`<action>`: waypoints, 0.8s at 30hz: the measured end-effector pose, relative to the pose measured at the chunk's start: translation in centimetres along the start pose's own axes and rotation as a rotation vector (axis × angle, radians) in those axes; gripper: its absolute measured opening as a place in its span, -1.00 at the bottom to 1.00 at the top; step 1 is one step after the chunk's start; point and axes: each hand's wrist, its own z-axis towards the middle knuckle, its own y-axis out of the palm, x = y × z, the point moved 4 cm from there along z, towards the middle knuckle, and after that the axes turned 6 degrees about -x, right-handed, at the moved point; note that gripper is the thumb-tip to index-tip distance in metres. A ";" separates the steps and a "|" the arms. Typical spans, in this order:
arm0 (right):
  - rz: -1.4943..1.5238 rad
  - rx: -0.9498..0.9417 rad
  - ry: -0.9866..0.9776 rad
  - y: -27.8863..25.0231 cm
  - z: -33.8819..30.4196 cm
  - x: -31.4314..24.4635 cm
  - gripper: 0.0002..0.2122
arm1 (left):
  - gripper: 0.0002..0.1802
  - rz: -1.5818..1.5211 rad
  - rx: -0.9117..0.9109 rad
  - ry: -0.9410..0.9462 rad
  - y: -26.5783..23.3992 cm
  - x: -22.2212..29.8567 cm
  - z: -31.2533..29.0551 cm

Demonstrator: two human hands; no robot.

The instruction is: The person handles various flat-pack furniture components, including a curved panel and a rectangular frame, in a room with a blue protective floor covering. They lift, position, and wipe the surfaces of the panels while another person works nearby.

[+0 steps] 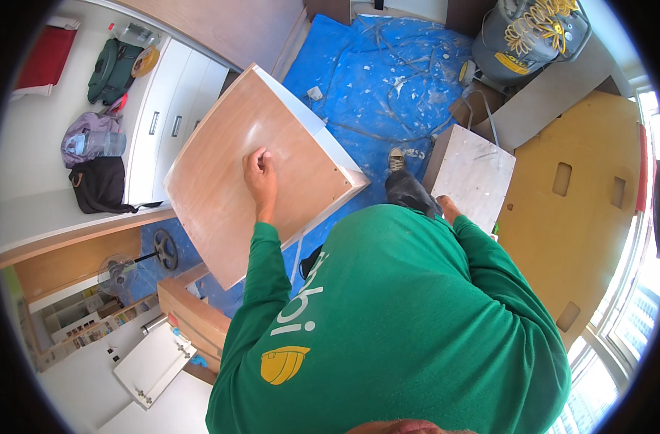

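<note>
A large wooden cabinet box stands ahead of me on the left, its broad light-brown face up and dusted with a pale film. My left hand rests over the middle of that face, fingers curled in. Whatever the curled fingers may hold is hidden. On the right, my right hand hangs low beside my leg, close to a smaller whitish-topped wooden box. My body and sleeve cover part of this hand, and its fingers do not show clearly.
Blue sheeting with debris and cables covers the floor. A grey drum-shaped machine with a yellow coiled hose stands far right, near a large yellow board. White drawers and a shelf with bags line the left; a fan lies behind.
</note>
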 end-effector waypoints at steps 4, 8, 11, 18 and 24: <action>0.113 -0.075 0.274 -0.6 0.6 0.3 -0.73 | -0.79 -0.016 -0.011 -0.025 0.1 0.3 0.2; 0.037 -0.030 0.179 -0.8 0.0 -0.9 -0.72 | -0.79 -0.020 -0.011 -0.034 -0.1 0.4 0.2; -0.007 -0.114 0.205 -1.1 0.5 -0.6 -0.72 | -0.78 -0.003 -0.015 -0.027 -0.2 0.3 0.3; -0.128 -0.059 0.265 -0.5 -0.1 -2.9 -0.74 | -0.78 -0.006 -0.016 -0.030 -0.1 0.0 0.2; -0.220 -0.149 0.011 -1.0 -1.1 -4.4 -0.78 | -0.80 -0.024 -0.007 -0.014 -0.2 -0.2 0.3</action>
